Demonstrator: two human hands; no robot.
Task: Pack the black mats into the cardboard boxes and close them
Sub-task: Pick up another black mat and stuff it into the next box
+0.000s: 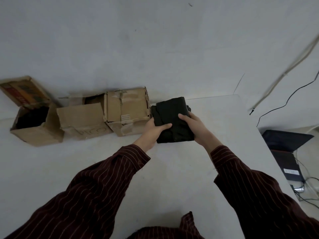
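Note:
A folded stack of black mats [170, 109] is held over the white table, just right of three cardboard boxes. My left hand [152, 131] grips its lower left edge with the thumb on top. My right hand [194, 125] grips its right side, thumb pressed on the top. The nearest box [128, 110] has its top flaps folded down. The middle box [82, 119] is partly open, a flap lying over its front. The left box [37, 130] stands open with black material inside, its lid raised.
The boxes line the wall at the back of the white table [172, 178]. The table's right edge runs diagonally; beyond it lie a black laptop [286, 149] and cables [283, 104] on the floor.

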